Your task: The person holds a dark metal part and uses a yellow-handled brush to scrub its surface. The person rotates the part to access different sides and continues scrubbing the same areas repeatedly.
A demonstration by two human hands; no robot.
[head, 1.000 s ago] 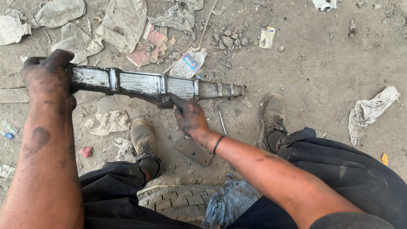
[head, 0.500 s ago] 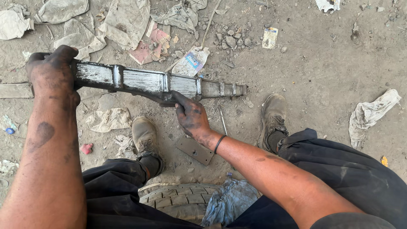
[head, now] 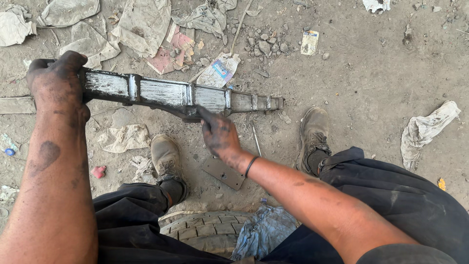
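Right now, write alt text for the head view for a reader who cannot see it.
Seen from above, a seated person holds a long stepped metal bar level over dusty ground: the greasy left hand grips its thick end, the right hand touches its underside near the middle. Below lie two worn boots, a flat metal plate, a tyre, and scattered rags and litter.

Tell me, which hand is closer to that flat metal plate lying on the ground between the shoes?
Right. The right hand is just above the flat metal plate, touching the stacked metal bar. The left hand grips the bar's far left end.
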